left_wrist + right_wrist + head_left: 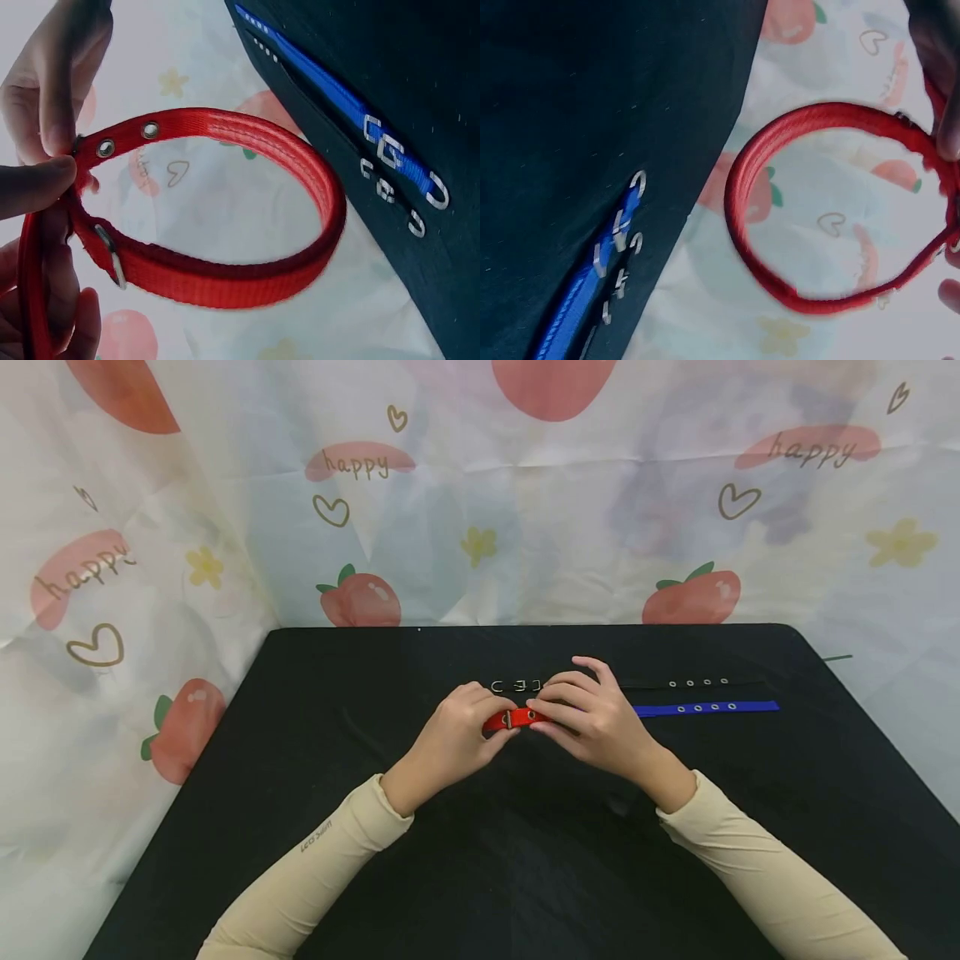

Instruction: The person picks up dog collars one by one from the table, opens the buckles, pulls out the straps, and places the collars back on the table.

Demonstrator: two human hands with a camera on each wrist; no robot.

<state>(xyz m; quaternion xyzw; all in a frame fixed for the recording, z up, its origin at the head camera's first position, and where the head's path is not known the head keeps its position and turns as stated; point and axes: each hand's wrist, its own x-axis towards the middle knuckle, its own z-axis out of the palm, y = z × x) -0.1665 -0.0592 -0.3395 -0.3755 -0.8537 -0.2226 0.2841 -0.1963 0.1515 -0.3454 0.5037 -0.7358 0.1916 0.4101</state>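
Observation:
Both hands are at a red collar (521, 718), a padded strap with metal eyelets and a metal buckle. In the head view my left hand (459, 727) pinches it at the buckle end, thumb below and fingers above. Just right of the buckle, my right hand (600, 718) pinches the strap beside an eyelet, one finger raised. Seen from the left wrist, the collar (232, 289) bends into a loop with a metal ring (111, 255) on its lower side. Fingers partly hide the buckle there. The right wrist view shows the same round loop (739, 202).
A blue collar (708, 707) lies flat on the black table (480, 860), beyond the right hand. Behind it lies a thin black collar (697, 682) with metal fittings. A patterned curtain (480, 502) hangs behind the table's far edge.

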